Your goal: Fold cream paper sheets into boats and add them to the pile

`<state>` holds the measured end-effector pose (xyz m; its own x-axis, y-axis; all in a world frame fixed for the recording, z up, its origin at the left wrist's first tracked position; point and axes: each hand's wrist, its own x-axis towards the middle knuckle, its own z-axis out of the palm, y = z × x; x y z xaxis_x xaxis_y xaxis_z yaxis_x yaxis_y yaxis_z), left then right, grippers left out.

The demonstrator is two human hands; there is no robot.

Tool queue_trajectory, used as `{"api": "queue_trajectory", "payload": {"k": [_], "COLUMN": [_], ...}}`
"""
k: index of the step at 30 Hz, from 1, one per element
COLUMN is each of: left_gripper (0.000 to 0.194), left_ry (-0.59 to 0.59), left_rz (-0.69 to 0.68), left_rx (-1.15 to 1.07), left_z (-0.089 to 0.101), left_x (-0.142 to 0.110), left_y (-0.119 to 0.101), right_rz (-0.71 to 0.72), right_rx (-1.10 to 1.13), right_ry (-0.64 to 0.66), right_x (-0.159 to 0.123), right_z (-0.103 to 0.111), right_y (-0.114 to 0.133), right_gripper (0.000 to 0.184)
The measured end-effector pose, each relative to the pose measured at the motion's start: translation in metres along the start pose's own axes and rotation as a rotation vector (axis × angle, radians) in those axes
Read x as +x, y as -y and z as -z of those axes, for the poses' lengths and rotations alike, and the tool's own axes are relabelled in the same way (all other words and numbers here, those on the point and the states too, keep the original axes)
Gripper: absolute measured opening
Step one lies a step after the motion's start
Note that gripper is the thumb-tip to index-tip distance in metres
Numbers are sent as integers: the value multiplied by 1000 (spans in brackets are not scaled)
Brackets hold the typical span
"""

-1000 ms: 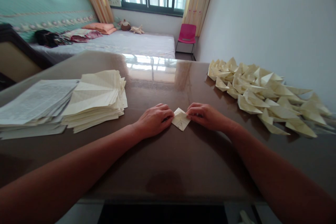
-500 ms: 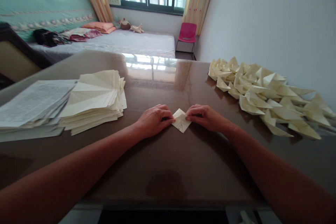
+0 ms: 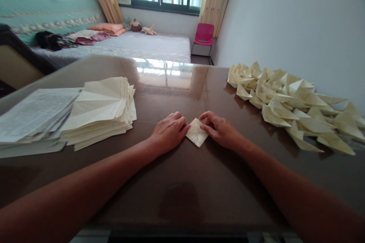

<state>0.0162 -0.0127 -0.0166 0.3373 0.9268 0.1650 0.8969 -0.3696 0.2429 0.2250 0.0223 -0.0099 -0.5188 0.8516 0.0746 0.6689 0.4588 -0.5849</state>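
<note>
A small square of folded cream paper lies cornerwise on the table in front of me, with crease lines on its upper face. My left hand is closed, thumb and fingertips pinching the paper's left corner. On the opposite side, my right hand has its thumb tip on the paper near the right corner. A gap shows between that thumb and the curved index finger, which lies by the upper right edge. The other fingers of the right hand are partly hidden.
Stacked creased cream sheets lie left, beside a pile of printed paper. Many folded paper boats cover the right side of the glossy brown table. Beyond are a bed and a pink chair.
My right thumb and index finger have parted from their pinch on the right corner, with the thumb now lying on the paper. The left hand stays at its corner.
</note>
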Motion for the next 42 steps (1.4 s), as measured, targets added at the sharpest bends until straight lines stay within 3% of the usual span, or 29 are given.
{"api": "queue_trajectory", "payload": {"k": [10, 16, 20, 25, 29, 42], "left_gripper": [28, 19, 24, 30, 28, 29], "left_ry": [23, -15, -69, -2, 72, 86], "left_rz": [18, 8, -212, -399, -390, -353], "left_rx": [95, 50, 21, 71, 165, 295], "left_z": [4, 4, 0, 3, 10, 18], "left_x": [2, -3, -6, -8, -10, -21], "left_y": [-2, -3, 2, 1, -5, -6], "right_rz": [87, 147, 172, 264, 284, 219], "right_rx": [-153, -211, -315, -634, -801, -898], "right_ry": [-59, -4, 26, 93, 172, 242], "right_x": [-3, -3, -5, -18, -28, -40], "right_z": [-4, 1, 5, 12, 17, 22], "right_y": [1, -4, 2, 21, 30, 38], "right_gripper": [17, 21, 23, 28, 41, 35]}}
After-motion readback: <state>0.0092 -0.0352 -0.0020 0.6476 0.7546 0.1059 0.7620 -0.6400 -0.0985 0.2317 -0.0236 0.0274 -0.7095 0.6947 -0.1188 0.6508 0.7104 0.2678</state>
